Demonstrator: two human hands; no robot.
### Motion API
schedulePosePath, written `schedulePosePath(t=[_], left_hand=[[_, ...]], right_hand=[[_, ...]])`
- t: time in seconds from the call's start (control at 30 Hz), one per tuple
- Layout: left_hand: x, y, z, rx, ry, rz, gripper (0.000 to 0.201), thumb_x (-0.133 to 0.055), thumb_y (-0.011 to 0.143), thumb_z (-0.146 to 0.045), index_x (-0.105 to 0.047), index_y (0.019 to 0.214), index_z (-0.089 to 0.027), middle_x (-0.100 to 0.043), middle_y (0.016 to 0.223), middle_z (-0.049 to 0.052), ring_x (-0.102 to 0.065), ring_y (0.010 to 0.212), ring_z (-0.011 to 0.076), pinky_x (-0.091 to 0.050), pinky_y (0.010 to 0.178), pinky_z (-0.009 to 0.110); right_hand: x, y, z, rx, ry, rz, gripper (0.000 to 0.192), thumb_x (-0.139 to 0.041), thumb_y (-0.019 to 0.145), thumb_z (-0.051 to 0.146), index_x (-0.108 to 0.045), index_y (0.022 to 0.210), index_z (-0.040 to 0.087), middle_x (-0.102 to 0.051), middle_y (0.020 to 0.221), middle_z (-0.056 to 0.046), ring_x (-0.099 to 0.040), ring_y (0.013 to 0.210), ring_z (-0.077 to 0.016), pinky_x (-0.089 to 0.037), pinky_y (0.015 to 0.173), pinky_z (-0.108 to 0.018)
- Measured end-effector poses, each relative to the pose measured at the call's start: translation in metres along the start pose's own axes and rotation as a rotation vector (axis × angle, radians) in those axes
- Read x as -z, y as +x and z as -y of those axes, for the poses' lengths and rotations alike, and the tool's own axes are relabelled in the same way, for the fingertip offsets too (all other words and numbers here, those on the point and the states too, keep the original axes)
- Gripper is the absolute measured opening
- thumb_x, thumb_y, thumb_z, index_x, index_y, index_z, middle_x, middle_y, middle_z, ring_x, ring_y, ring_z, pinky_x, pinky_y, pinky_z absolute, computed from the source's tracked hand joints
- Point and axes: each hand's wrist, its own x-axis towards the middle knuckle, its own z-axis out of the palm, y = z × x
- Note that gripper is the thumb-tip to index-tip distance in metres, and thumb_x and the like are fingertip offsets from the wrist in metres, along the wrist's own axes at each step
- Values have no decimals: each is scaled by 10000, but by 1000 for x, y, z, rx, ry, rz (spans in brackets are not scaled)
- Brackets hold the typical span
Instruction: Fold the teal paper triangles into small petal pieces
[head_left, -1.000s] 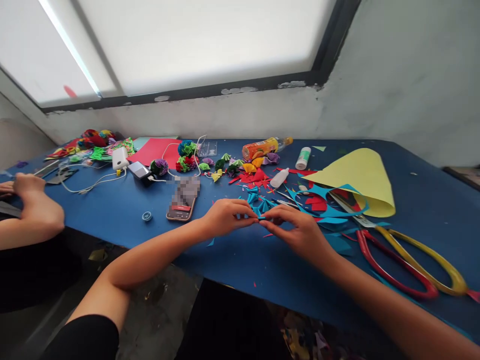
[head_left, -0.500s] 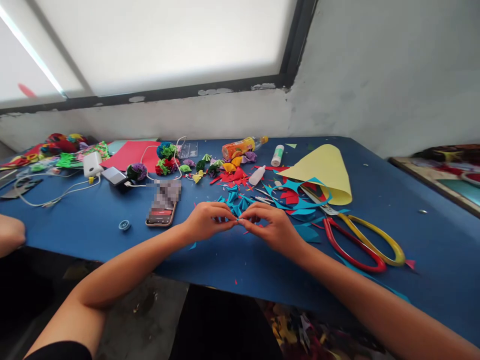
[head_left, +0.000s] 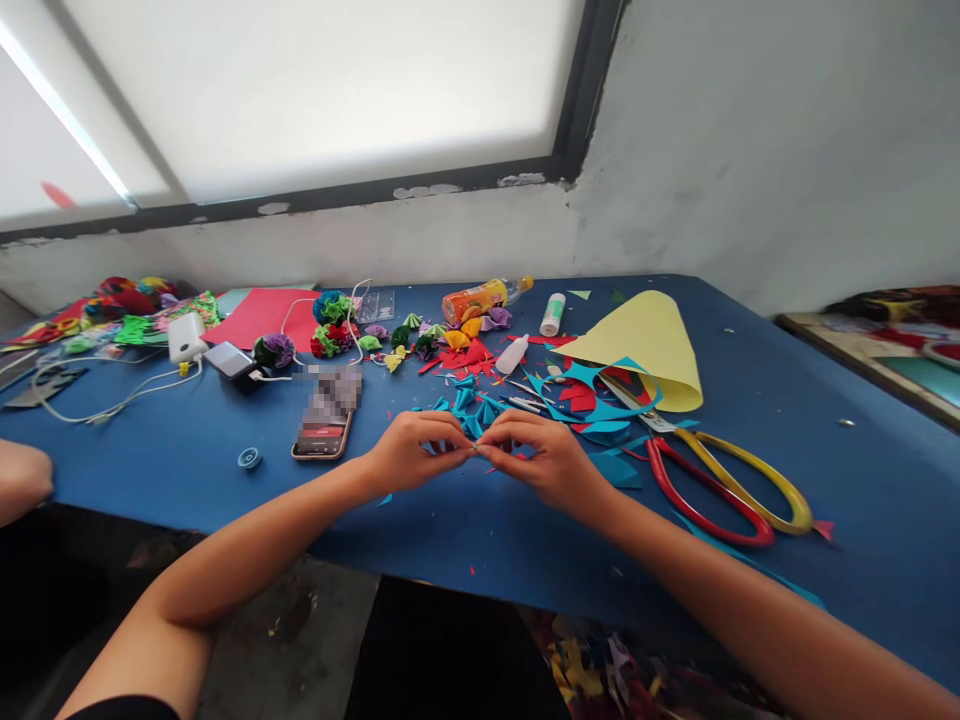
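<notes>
Both of my hands meet fingertip to fingertip above the front of the table. Thumb and fingers of my left hand (head_left: 420, 450) pinch one side of a small piece of blue paper (head_left: 474, 446), and my right hand (head_left: 544, 455) pinches the other side. Most of that paper is hidden by the fingers, so its shape is unclear. Just behind the hands lie several folded blue paper pieces (head_left: 469, 400). To the right are a cut blue sheet with holes (head_left: 600, 400), blue offcuts (head_left: 616, 468) and large scissors with red and yellow handles (head_left: 739, 485).
Behind lie a small white squeeze bottle (head_left: 512, 355), a glue stick (head_left: 553, 314), a drink bottle (head_left: 480, 298), red scraps (head_left: 472, 357) and a rolled yellow sheet (head_left: 645, 350). Leftward are a phone (head_left: 322, 430), a blue cap (head_left: 249, 458), cables and paper pompoms (head_left: 330, 325). Another person's arm (head_left: 22, 480) rests far left.
The view has tilted very slightly, so things sit a little lower. Both hands keep their pinch at the same place, with only small finger movement.
</notes>
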Motion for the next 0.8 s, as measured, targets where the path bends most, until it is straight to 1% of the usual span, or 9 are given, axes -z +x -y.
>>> schedulePosePath(t=[0.13, 0.2, 0.27, 0.37, 0.47, 0.57, 0.67, 0.8], left_hand=[[1, 1, 1, -5, -12, -81, 248, -570, 827, -324, -665, 731, -116, -645, 699, 55, -555, 557, 67, -476, 497, 150], [2, 2, 1, -35, -16, -127, 224, -586, 818, -308, -668, 732, -118, -644, 698, 50, -556, 557, 63, -472, 491, 141], [3, 2, 1, -54, -8, -146, 207, -593, 815, -300, -672, 742, -122, -646, 704, 48, -562, 567, 63, -474, 494, 139], [5, 3, 1, -28, 22, -109, 222, -588, 816, -326, -678, 767, -129, -650, 725, 53, -576, 590, 73, -484, 506, 147], [7, 3, 1, -15, 52, -36, 222, -576, 826, -328, -685, 843, -136, -659, 791, 70, -592, 633, 85, -501, 543, 166], [8, 3, 2, -71, 78, 4, 204, -556, 843, -295, -686, 898, -147, -664, 828, 76, -603, 685, 98, -511, 599, 190], [8, 3, 6, -136, 85, 36, 194, -544, 853, -270, -684, 925, -157, -666, 834, 72, -607, 713, 103, -510, 637, 203], [8, 2, 8, -154, 73, 76, 193, -563, 842, -259, -681, 955, -155, -669, 825, 70, -609, 711, 102, -508, 646, 203]], right_hand=[[1, 1, -4, -18, -37, -48, 201, -575, 843, 359, -670, 833, 183, -591, 762, -34, -537, 662, -132, -432, 595, -249], [2, 2, -6, -39, -38, -48, 198, -577, 839, 354, -674, 836, 181, -591, 769, -37, -539, 670, -135, -429, 594, -250], [2, 3, -7, -62, -35, -40, 201, -574, 837, 354, -674, 825, 179, -586, 758, -37, -540, 670, -138, -428, 589, -250], [3, 3, -8, -72, -54, -35, 205, -562, 840, 351, -669, 816, 178, -586, 751, -37, -542, 672, -142, -431, 588, -252], [4, 2, -8, -30, -129, -28, 182, -546, 846, 311, -659, 804, 175, -590, 754, -38, -541, 657, -139, -438, 604, -256], [5, 1, -9, 39, -242, -5, 159, -513, 854, 250, -649, 824, 174, -596, 778, -47, -556, 690, -150, -443, 640, -268], [5, -1, -9, 79, -320, 17, 159, -491, 858, 208, -642, 830, 169, -600, 793, -56, -562, 727, -163, -442, 661, -273], [6, -1, -10, 107, -375, 41, 148, -502, 852, 183, -646, 840, 152, -594, 790, -59, -558, 716, -162, -439, 650, -268]])
